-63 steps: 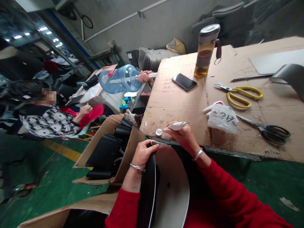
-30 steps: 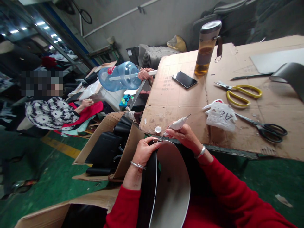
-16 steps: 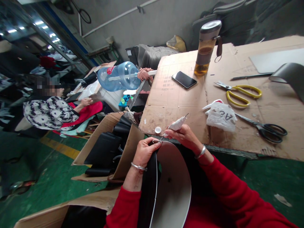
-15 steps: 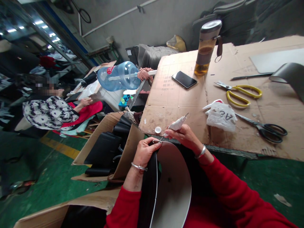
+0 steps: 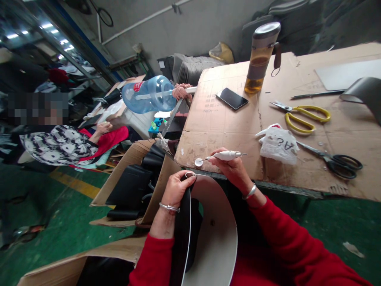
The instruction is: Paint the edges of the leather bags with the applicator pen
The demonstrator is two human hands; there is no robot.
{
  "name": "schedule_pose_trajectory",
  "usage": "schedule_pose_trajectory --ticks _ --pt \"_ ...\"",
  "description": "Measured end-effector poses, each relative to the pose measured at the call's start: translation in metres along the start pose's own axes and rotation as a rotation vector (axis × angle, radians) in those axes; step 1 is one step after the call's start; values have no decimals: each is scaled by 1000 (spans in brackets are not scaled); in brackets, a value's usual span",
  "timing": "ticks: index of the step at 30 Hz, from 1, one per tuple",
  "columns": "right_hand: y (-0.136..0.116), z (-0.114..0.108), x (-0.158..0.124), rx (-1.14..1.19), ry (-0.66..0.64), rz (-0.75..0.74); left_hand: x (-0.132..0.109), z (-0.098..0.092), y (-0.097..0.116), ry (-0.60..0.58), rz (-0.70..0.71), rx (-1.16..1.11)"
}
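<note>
My left hand [image 5: 176, 190] pinches the top edge of a curved panel [image 5: 214, 222], black outside and pale inside, with a thin white line along its rim. The panel bends into a loop over my lap. My right hand [image 5: 233, 169] grips a slim hand tool with a white wrapped handle [image 5: 228, 155]. One thin metal end points right, away from the panel. The other end reaches a small white cap [image 5: 199, 162] at the near left corner of the cardboard-covered table [image 5: 208, 131].
On the table are a phone [image 5: 231, 99], a tea bottle [image 5: 262, 59], yellow-handled scissors [image 5: 309, 117], black-handled scissors [image 5: 339, 163] and a crumpled plastic bag [image 5: 279, 145]. Left of me stands a carton [image 5: 166, 190] of black pieces. A co-worker [image 5: 62, 143] sits beyond, near a large water bottle [image 5: 149, 94].
My right hand has turned the tool and brought its working end from the panel's edge to the white cap. My left hand and the panel have shifted slightly left.
</note>
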State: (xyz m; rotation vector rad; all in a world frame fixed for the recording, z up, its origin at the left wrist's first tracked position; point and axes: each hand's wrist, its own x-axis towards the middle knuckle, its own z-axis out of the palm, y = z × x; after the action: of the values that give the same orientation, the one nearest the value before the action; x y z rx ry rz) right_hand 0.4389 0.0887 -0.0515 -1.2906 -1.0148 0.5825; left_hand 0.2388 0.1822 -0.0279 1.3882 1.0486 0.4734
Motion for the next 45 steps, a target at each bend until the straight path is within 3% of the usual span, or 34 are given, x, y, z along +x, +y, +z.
schedule_pose_trajectory --ticks 7,12,17,32,40,45 --pt "7 1 -2 -77 -41 -6 -1 1 8 -30 27 167" --pt "8 1 -3 -167 -71 5 8 -6 2 -1 -28 -3" --pt "5 2 -1 -239 -28 -23 16 -10 0 -44 -79 -81" --pt "3 2 1 -16 32 -5 25 -10 -5 -85 -94 -142" --pt "3 -7 1 118 -147 -6 23 -8 -2 -121 -108 -188" --pt "-2 -8 1 117 -175 22 19 -7 2 -131 -109 -213"
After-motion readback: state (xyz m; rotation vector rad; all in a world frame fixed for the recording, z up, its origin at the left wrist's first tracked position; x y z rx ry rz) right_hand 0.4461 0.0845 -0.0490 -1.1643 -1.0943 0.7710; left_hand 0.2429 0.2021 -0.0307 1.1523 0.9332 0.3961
